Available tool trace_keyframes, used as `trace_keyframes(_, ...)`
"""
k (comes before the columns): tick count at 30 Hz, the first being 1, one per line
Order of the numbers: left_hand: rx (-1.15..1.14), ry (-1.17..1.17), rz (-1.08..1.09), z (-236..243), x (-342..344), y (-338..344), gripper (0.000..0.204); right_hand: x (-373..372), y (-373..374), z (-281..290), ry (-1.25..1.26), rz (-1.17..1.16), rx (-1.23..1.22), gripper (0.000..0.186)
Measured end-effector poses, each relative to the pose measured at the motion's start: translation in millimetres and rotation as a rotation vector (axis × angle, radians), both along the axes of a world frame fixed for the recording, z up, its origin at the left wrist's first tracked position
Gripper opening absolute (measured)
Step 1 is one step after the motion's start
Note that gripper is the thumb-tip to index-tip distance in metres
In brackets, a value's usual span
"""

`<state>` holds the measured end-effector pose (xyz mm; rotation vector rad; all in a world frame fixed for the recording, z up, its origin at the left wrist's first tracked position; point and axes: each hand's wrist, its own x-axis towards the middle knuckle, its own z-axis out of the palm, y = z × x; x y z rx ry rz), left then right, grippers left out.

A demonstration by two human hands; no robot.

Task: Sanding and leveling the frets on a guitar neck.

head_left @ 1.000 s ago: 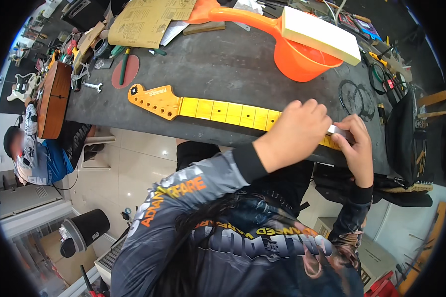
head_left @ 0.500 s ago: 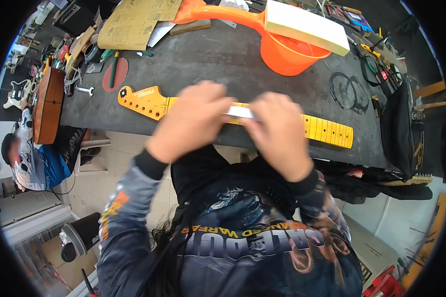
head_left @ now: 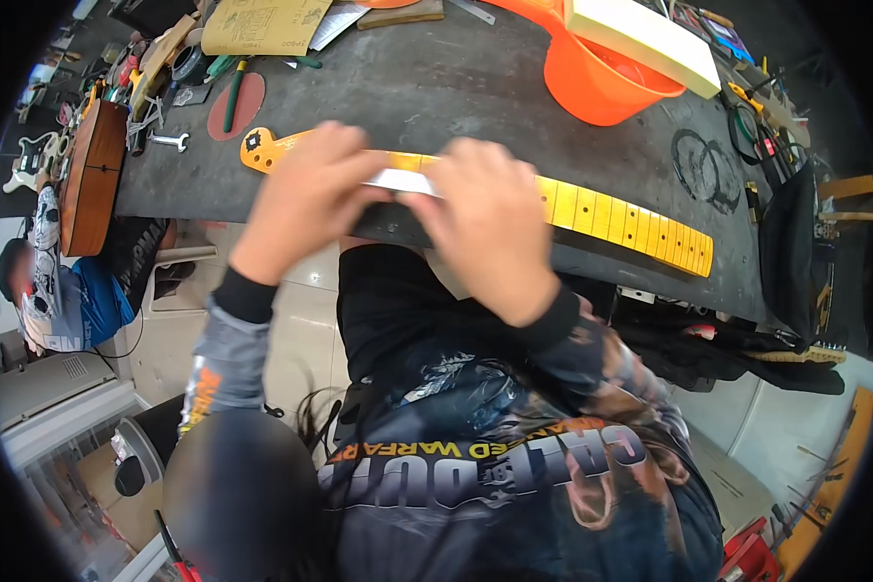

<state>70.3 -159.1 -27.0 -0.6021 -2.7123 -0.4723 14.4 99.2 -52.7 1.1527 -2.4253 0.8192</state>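
Note:
A guitar neck [head_left: 611, 218] with a yellow, glossy fretboard lies across the bench, its headstock [head_left: 263, 150] to the left. Over its left half, my left hand [head_left: 312, 189] and my right hand [head_left: 490, 218] are closed on the two ends of a pale, straight bar [head_left: 403, 181]. The bar lies along the fretboard, and only its middle shows between my hands. My left hand covers much of the headstock. Frets to the right of my right hand are uncovered.
An orange dipper [head_left: 592, 87] bears a cream block [head_left: 645, 44]. Brown sandpaper [head_left: 262, 27], a red disc [head_left: 252, 109], a green-handled tool [head_left: 234, 97] and a wrench [head_left: 171, 142] lie at the left. Coiled black cords [head_left: 705, 170] lie at the right. Another person [head_left: 92, 301] sits far left.
Both hands have slid left along the neck with the bar, from its middle toward the headstock. The view has shifted slightly, and a dark blurred round shape now shows at the lower left.

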Motion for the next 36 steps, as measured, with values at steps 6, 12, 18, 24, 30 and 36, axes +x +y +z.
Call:
trace_keyframes(6,0.021,-0.005,-0.018,-2.0,-6.9,49.7,0.027,-5.1,46.7,4.3,0.009,-0.013,0.039,0.031)
trace_keyframes(12,0.135,0.187,-0.084,-26.5,-53.4,234.4,0.011,-40.5,237.5,13.4,-0.078,-0.129,0.092,0.031)
trace_keyframes(18,0.126,0.099,-0.089,-15.3,-28.1,137.5,0.026,-21.2,142.6,8.7,-0.011,-0.066,0.020,0.032)
trace_keyframes(24,0.024,0.006,0.052,0.1,11.9,-18.1,0.033,5.3,-38.5,-5.4,0.057,0.010,-0.107,0.028)
trace_keyframes(30,0.107,0.100,-0.063,-14.4,-20.5,102.2,0.030,-18.3,102.4,1.2,-0.010,-0.001,-0.010,0.031)
trace_keyframes(36,0.138,0.187,-0.104,-28.3,-58.2,227.1,0.015,-36.6,235.4,26.0,-0.315,-0.155,-0.006,0.027)
